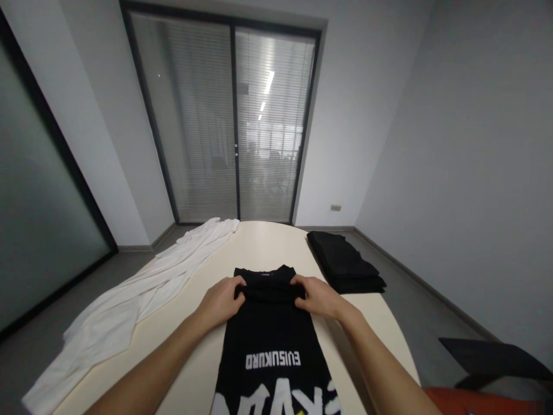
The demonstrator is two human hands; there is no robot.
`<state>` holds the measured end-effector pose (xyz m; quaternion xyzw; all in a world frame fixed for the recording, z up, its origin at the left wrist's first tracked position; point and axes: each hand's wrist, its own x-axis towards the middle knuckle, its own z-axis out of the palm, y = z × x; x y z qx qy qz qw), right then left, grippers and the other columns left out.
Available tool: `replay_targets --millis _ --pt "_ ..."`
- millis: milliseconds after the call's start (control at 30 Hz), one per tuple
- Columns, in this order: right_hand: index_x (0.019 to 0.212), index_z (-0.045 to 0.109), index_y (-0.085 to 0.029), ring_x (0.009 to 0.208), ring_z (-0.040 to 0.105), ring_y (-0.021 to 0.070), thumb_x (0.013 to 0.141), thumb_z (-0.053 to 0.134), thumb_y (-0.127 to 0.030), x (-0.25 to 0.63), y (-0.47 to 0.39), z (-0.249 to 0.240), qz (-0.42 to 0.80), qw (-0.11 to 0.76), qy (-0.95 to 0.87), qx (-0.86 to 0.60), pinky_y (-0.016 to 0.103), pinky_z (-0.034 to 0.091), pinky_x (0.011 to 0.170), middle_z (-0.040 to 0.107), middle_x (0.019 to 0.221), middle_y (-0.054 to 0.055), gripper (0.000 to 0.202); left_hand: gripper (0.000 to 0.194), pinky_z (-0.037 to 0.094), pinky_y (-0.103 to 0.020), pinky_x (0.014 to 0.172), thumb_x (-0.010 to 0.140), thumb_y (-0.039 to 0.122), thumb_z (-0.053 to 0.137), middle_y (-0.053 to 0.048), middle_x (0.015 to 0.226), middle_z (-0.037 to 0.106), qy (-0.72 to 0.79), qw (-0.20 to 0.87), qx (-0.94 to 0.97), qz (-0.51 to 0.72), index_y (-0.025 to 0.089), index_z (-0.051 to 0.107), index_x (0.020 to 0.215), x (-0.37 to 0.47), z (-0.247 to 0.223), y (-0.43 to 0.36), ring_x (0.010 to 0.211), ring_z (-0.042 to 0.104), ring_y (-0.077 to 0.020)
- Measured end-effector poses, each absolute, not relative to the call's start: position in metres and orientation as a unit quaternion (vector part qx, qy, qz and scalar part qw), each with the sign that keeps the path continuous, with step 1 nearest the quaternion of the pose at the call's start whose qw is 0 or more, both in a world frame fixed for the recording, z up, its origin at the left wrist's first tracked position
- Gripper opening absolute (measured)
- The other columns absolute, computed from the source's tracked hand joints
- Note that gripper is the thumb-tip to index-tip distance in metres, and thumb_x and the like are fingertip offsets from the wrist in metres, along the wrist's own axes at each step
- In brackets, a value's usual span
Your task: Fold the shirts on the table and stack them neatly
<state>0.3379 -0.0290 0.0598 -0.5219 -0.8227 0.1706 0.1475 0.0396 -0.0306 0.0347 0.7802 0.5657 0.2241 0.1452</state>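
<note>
A black T-shirt (268, 328) with white lettering lies lengthwise before me on the table, its print upside down from my side. Its sides are tucked into a long narrow strip. Near the far end, my left hand (224, 300) pinches the left edge of the cloth between thumb and fingers. Opposite it, my right hand (317, 295) grips the right edge the same way. Between both hands a fold of black cloth runs across, with the neckline just beyond it. The shirt's near end runs out of view at the bottom.
White garments (142, 294) lie spread along the left side of the pale round-ended table (268, 245). At the right edge sits a stack of folded black clothes (343, 262). A chair with a black armrest (496, 357) and red seat stands lower right. Glass doors are behind.
</note>
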Motion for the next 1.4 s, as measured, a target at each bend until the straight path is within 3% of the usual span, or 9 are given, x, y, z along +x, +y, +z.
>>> replay_targets --millis 133,300,467,633,867,1000,1167,1300,1400 --pt "0.101 0.066 -0.021 0.074 0.062 0.0177 0.086 0.053 -0.025 0.336 -0.019 0.054 0.180 0.234 -0.806 -0.513 0.027 0.042 0.068 0.071 0.089 0.004 0.020 0.022 0.045 -0.030 0.072 0.090 0.031 0.050 -0.003 0.093 0.073 0.567 0.159 0.750 0.302 0.025 0.067 0.104 0.039 0.036 -0.023 0.080 0.067 -0.0218" --pt "0.109 0.061 -0.022 0.077 0.062 0.0184 0.094 0.048 -0.040 0.329 0.004 0.033 0.178 0.376 -0.738 -0.531 0.028 0.045 0.070 0.069 0.092 0.005 0.027 0.030 0.047 -0.029 0.069 0.091 0.042 0.051 -0.002 0.084 0.071 0.548 0.187 0.684 0.444 0.023 0.062 0.110 0.038 0.022 0.000 0.073 0.066 -0.0198" --pt "0.131 0.052 -0.021 0.070 0.059 0.0175 0.090 0.052 -0.032 0.331 0.019 0.008 0.205 0.345 -0.724 -0.561 0.029 0.045 0.067 0.064 0.081 0.001 0.042 0.037 0.048 -0.028 0.069 0.085 0.032 0.057 0.000 0.080 0.069 0.542 0.237 0.679 0.434 0.022 0.055 0.120 0.034 -0.003 0.015 0.072 0.067 -0.0183" --pt "0.137 0.046 -0.025 0.072 0.060 0.0162 0.092 0.048 -0.032 0.331 0.024 0.002 0.208 0.402 -0.704 -0.547 0.029 0.047 0.069 0.065 0.093 0.003 0.045 0.016 0.049 -0.028 0.068 0.090 0.031 0.051 -0.001 0.084 0.069 0.565 0.199 0.665 0.446 0.024 0.052 0.105 0.032 -0.007 0.016 0.073 0.068 -0.0179" --pt "0.133 0.053 -0.025 0.100 0.065 0.0196 0.092 0.053 -0.036 0.330 0.022 0.007 0.151 0.372 -0.730 -0.554 0.038 0.049 0.095 0.058 0.132 0.010 0.043 0.041 0.050 -0.040 0.090 0.090 0.035 0.056 -0.012 0.121 0.066 0.599 0.126 0.671 0.418 0.022 0.048 0.128 0.036 0.001 0.004 0.102 0.067 -0.0249" --pt "0.133 0.059 -0.028 0.139 0.040 0.0261 0.094 0.051 -0.049 0.328 0.003 0.019 0.112 0.264 -0.819 -0.497 0.046 0.029 0.116 0.047 0.149 0.008 0.045 0.048 0.031 -0.045 0.116 0.094 0.042 0.052 -0.012 0.152 0.046 0.500 0.087 0.792 0.339 0.022 0.051 0.138 0.041 0.014 -0.016 0.139 0.043 -0.0270" --pt "0.147 0.046 -0.033 0.151 0.019 0.0302 0.095 0.043 -0.064 0.318 -0.009 0.012 0.160 0.156 -0.811 -0.540 0.056 0.012 0.120 0.031 0.162 0.004 0.061 0.055 0.019 -0.056 0.119 0.095 0.051 0.049 -0.012 0.159 0.035 0.505 0.146 0.829 0.191 0.026 0.050 0.144 0.046 0.005 -0.027 0.149 0.026 -0.0326" --pt "0.148 0.046 -0.020 0.146 0.030 0.0331 0.098 0.042 -0.053 0.318 0.000 0.006 0.102 0.199 -0.744 -0.630 0.054 0.020 0.118 0.042 0.154 0.015 0.060 0.056 0.023 -0.052 0.118 0.097 0.050 0.045 -0.019 0.158 0.035 0.586 0.076 0.779 0.210 0.017 0.054 0.141 0.044 -0.003 -0.019 0.146 0.032 -0.0353" --pt "0.141 0.052 -0.016 0.133 0.048 0.0298 0.098 0.044 -0.046 0.325 0.009 0.008 0.114 0.242 -0.733 -0.626 0.046 0.033 0.112 0.059 0.137 0.017 0.053 0.050 0.033 -0.047 0.112 0.096 0.042 0.048 -0.020 0.147 0.050 0.620 0.056 0.749 0.227 0.014 0.056 0.136 0.038 -0.002 -0.008 0.135 0.047 -0.0341"
